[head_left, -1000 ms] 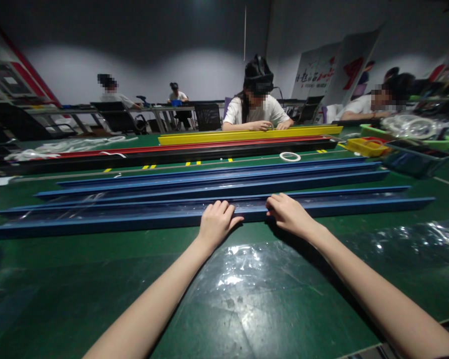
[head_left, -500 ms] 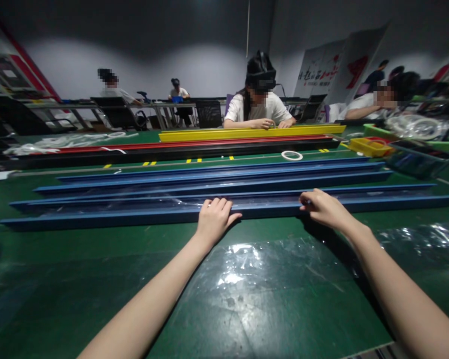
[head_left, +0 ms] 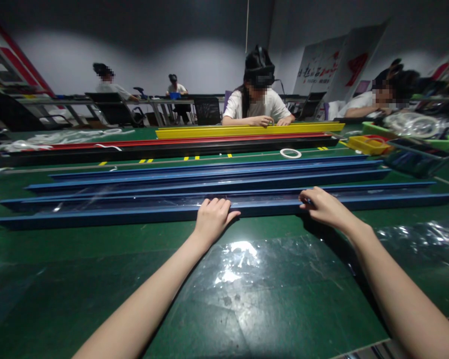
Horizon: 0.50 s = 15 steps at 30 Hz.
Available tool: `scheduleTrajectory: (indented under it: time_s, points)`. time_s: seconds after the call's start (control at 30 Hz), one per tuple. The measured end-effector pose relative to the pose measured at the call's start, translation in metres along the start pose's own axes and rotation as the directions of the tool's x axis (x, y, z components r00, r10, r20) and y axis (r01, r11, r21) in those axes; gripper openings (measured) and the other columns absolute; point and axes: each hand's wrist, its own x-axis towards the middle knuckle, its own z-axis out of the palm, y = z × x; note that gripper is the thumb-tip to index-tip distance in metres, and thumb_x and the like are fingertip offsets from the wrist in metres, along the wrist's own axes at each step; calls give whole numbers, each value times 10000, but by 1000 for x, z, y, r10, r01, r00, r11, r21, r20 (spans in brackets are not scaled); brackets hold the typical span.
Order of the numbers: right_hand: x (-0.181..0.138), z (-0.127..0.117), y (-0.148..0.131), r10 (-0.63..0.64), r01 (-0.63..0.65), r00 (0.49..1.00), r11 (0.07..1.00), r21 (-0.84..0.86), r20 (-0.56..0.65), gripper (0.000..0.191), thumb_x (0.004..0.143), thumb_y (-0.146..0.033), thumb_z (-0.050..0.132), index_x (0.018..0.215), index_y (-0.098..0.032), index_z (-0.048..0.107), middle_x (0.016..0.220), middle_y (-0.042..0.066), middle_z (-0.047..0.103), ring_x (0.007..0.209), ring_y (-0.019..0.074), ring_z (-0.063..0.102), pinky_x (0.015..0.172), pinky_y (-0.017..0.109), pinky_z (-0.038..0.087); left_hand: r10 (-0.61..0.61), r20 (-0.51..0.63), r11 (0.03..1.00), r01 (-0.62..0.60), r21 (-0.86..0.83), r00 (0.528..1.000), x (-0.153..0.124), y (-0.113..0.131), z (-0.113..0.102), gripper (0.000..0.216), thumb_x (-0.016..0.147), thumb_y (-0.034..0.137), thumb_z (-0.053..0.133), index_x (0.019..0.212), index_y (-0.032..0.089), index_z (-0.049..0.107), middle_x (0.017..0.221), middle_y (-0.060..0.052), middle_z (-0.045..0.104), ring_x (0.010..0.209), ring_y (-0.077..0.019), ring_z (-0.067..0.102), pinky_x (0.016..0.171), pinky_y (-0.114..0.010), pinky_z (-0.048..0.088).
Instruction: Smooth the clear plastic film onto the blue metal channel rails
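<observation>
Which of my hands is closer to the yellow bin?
Your right hand: it is at the front blue channel, the yellow bin beyond it, rightward. Your left hand is farther left along that channel.

A long, straight blue channel [head_left: 269, 209] lies flat from left to right across a green tabletop [head_left: 108, 284]. It has two low parallel walls, its trough facing upward, and its inner surface looks dark and glossy.

Bare hands [head_left: 213, 218], ungloved; bare forearms [head_left: 151, 294], slim, long, smoothly tapered.
</observation>
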Motion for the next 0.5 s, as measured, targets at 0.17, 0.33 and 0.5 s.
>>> scheduleTrajectory:
  time_s: [0.17, 0.33, 0.5]
  points:
    - [0, 1, 0, -1, 1, 1000, 1000, 7, 7, 37, 750, -221, 443, 747, -202, 475, 773, 63, 560, 775, 201, 473, 665, 288, 364, 4, 43, 1000, -3, -14, 999, 1, -2, 2, 393, 874, 505, 396, 729, 170, 541, 691, -48, 610, 667, -174, 524, 631, -304, 268]
    - [1, 1, 1, -2, 1, 1000, 1000, 4, 23, 41, 756, -221, 439, 754, -196, 472, 781, 69, 556, 777, 203, 467, 669, 293, 364, 5, 57, 1000, -4, -16, 998, 2, -3, 2, 400, 876, 510, 384, 743, 167, 541, 697, -48, 613, 672, -175, 529, 627, -303, 270]
    - [1, 0, 0, 2, -1, 999, 1000, -18, 36, 80, 776, -249, 437, 775, -194, 495, 803, 71, 571, 798, 207, 482, 687, 299, 375, -11, 60, 1000, 12, -17, 998, 3, -3, 2, 422, 871, 527, 379, 728, 165, 543, 680, -47, 603, 667, -175, 530, 624, -301, 279]
